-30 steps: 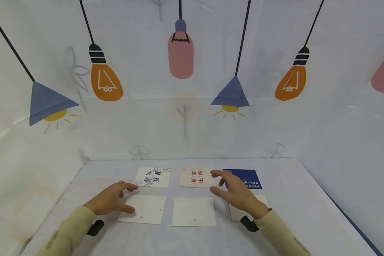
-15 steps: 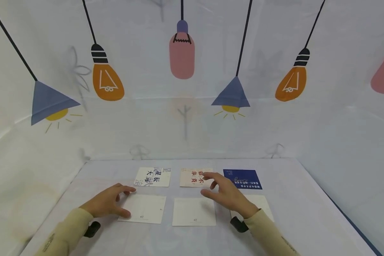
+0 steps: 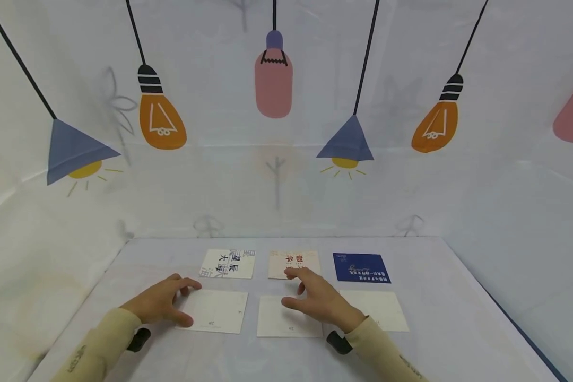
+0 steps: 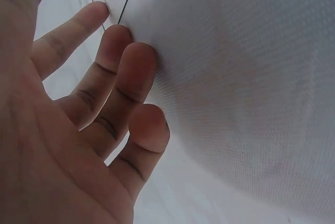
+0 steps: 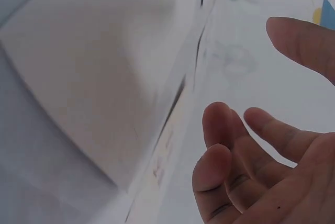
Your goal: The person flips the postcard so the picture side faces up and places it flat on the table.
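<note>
Six flat cards lie in two rows on the white table. My left hand [image 3: 159,302] is at the left edge of the near left blank card [image 3: 217,312], thumb and fingers apart and relaxed. Over the near middle blank card [image 3: 286,323] hovers my right hand [image 3: 322,300], fingers loosely bent, holding nothing. Its index finger overlaps the cream card with red characters [image 3: 286,260]. In the right wrist view a pale card [image 5: 89,77] lies beside the right fingers [image 5: 212,166]. The left wrist view shows the left fingers [image 4: 138,69] near the table surface, with nothing in them.
In the far row lie a white card with dark characters [image 3: 229,262] and a blue card [image 3: 361,267]. A blank card [image 3: 379,310] is at the near right, partly behind the right wrist. A white sheet with printed lamps [image 3: 273,85] stands behind the table [image 3: 248,361].
My right hand has moved left, from beside the blue card to over the near middle blank card, uncovering the blue card. The left hand has shifted slightly left and down.
</note>
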### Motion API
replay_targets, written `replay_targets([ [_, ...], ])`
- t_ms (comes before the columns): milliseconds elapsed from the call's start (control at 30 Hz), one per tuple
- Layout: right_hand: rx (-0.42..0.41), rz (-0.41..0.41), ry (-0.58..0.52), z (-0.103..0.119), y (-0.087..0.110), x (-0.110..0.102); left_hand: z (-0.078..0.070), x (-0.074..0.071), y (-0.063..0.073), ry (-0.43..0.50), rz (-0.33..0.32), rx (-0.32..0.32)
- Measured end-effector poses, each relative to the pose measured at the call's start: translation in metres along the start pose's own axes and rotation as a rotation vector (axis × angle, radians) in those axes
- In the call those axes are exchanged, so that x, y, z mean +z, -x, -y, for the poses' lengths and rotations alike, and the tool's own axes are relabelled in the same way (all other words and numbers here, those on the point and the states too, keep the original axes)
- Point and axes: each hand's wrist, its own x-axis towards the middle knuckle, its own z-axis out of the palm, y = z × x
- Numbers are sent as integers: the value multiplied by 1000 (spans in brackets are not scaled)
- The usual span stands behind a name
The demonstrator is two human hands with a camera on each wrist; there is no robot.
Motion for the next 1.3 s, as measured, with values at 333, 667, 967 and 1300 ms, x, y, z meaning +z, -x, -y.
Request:
replay_targets([
  [333, 23, 50, 15, 15, -9, 20, 6, 2, -5, 13, -2, -24],
  [667, 60, 86, 97, 37, -23, 46, 7, 2, -4, 32, -1, -15],
  [967, 69, 78, 152, 49, -33, 63, -2, 3, -6, 48, -2, 10],
  [1300, 105, 73, 158, 51, -38, 71, 2, 7, -6, 60, -10, 30],
])
